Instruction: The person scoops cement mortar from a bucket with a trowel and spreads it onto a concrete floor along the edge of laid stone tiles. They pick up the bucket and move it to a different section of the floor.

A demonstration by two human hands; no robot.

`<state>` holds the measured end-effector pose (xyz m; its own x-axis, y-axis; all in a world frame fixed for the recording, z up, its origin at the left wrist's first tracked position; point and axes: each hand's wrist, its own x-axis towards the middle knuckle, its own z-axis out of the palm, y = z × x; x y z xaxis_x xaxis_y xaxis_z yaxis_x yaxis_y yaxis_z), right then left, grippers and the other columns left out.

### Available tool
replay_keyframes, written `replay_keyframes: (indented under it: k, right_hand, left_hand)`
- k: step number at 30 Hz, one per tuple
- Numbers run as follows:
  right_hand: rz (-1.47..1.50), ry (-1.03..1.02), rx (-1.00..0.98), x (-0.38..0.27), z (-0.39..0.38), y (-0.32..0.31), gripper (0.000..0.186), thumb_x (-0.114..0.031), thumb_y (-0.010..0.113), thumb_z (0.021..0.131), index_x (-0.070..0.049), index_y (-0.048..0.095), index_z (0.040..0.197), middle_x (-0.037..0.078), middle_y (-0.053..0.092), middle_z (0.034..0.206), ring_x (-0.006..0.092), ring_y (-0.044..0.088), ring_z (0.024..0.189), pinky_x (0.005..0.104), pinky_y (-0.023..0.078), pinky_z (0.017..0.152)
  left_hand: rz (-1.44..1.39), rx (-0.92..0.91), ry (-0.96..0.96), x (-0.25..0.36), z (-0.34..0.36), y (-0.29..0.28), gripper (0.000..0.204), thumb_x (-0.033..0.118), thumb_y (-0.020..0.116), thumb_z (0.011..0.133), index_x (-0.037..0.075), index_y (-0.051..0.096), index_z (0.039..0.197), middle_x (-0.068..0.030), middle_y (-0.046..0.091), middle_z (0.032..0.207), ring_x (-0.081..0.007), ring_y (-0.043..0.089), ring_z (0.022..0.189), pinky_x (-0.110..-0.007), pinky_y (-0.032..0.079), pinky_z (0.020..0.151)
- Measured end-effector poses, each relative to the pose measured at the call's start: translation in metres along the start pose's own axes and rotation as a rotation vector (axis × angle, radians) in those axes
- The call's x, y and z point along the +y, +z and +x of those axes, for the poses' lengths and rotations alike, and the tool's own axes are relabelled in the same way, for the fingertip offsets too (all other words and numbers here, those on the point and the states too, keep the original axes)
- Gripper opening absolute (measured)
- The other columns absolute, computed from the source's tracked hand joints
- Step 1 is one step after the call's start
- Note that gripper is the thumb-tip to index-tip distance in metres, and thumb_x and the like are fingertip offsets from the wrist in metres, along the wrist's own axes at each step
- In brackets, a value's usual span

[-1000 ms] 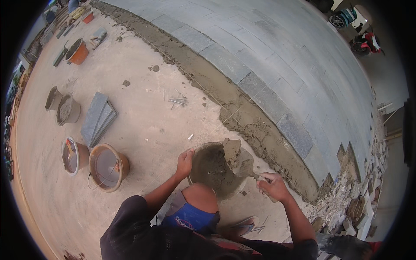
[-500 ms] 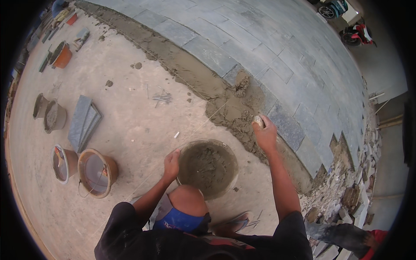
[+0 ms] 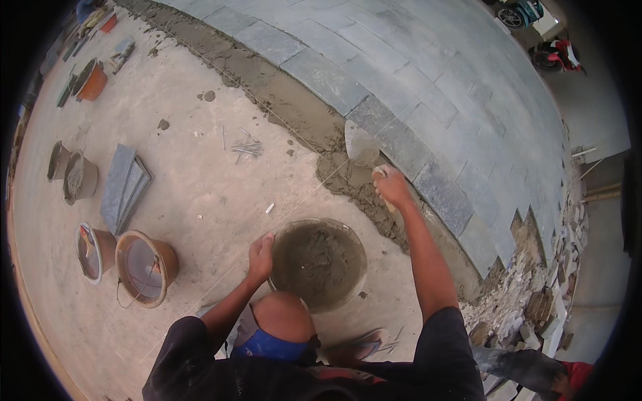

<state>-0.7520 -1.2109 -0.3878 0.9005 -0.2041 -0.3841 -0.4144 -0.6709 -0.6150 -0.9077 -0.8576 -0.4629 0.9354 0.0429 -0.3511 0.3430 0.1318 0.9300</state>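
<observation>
My right hand (image 3: 394, 186) is closed around the handle of a trowel. The trowel's pale, mortar-smeared blade (image 3: 362, 146) lies over the strip of wet mortar (image 3: 284, 97), close to the edge of the laid grey stone tiles (image 3: 328, 77). At the near left, my left hand (image 3: 261, 258) grips the rim of a round bucket (image 3: 365, 252). Grey mortar (image 3: 317, 257) fills much of that bucket, its surface lumpy. The bucket stands on the pale floor in front of my bent knee.
A taut string (image 3: 251, 100) runs along the mortar strip. Left stand several buckets, including a brown one (image 3: 175, 260) and an orange one (image 3: 95, 85), beside stacked tiles (image 3: 127, 187). Metal pins (image 3: 247, 146) lie on the floor. Rubble (image 3: 535, 314) and another person's leg (image 3: 521, 367) are at right.
My right hand has shifted left, bringing the trowel blade into view. The mortar lump seen overlapping the tile edge is gone from there. My left hand stays on the bucket.
</observation>
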Motion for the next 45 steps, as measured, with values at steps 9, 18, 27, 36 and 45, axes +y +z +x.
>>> replay_keyframes:
  k: [9,18,27,36,45]
  right_hand:
    - [0.150,0.132,-0.264,-0.010,0.018,0.026,0.044,-0.033,0.043,0.100,0.003,0.052,0.125,0.010,0.060,0.079,0.0175,0.059,0.062,0.0364,0.050,0.052]
    - [-0.381,-0.144,-0.222,-0.015,0.003,0.042,0.049,-0.032,0.041,0.096,0.008,0.054,0.123,0.032,0.061,0.114,0.0426,0.062,0.103,0.0491,0.046,0.093]
    - [-0.684,-0.129,-0.028,-0.028,-0.004,0.015,0.045,-0.032,0.044,0.097,0.003,0.052,0.126,0.030,0.061,0.119,0.0431,0.058,0.113,0.0497,0.045,0.098]
    - [-0.592,0.010,-0.040,-0.017,0.020,0.013,0.047,-0.034,0.043,0.098,0.004,0.057,0.121,0.027,0.060,0.125,0.0399,0.057,0.120,0.0479,0.044,0.102]
    - [-0.225,0.075,-0.198,-0.032,-0.010,-0.013,0.047,-0.037,0.046,0.096,0.008,0.062,0.098,0.018,0.066,0.073,0.0323,0.066,0.073,0.0457,0.048,0.082]
  left_hand:
    - [0.034,-0.032,-0.004,-0.028,0.003,-0.013,0.037,0.026,0.046,0.104,0.001,0.065,0.085,0.0043,0.057,0.077,-0.0053,0.048,0.073,-0.025,0.041,0.066]
    - [-0.017,-0.024,0.008,-0.021,0.006,-0.005,0.038,0.026,0.045,0.104,0.002,0.062,0.079,0.0049,0.053,0.073,-0.0056,0.045,0.069,-0.026,0.039,0.061]
    - [0.072,0.021,0.048,-0.022,0.006,-0.007,0.040,0.027,0.047,0.102,0.005,0.053,0.069,0.0065,0.044,0.067,-0.0056,0.038,0.064,-0.028,0.033,0.056]
    - [0.059,0.014,0.047,-0.028,0.007,-0.009,0.040,0.027,0.047,0.103,0.004,0.055,0.071,0.0065,0.046,0.068,-0.0050,0.040,0.065,-0.027,0.033,0.056]
    - [0.049,-0.067,-0.006,-0.023,0.005,-0.004,0.041,0.028,0.046,0.103,-0.001,0.067,0.084,0.0032,0.058,0.075,-0.0062,0.048,0.070,-0.026,0.041,0.063]
